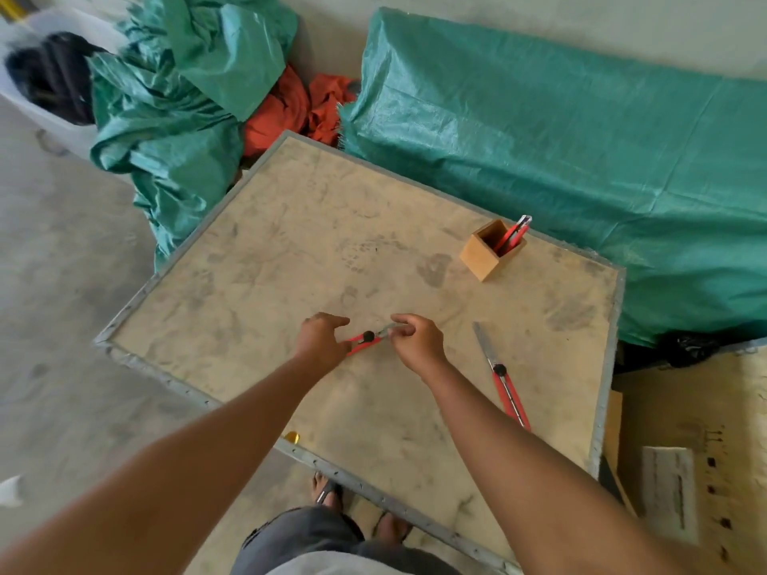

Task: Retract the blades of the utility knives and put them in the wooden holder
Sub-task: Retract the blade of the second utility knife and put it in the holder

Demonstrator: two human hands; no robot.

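A red utility knife [367, 340] with a black knob lies between my hands near the middle of the wooden tabletop [290, 251]. My left hand [321, 340] grips its red handle end. My right hand [415, 340] pinches the metal blade end with fingertips. A second red utility knife [502, 377] lies to the right with its long blade extended, pointing away from me. The wooden holder [485, 253] stands at the far right of the table with two red knives [514, 236] upright inside.
Green tarps [539, 139] cover bulky things behind and right of the table, with orange cloth [290, 105] between them. A plywood crate [685, 429] stands at the right. My feet [332, 491] show under the table's near metal edge.
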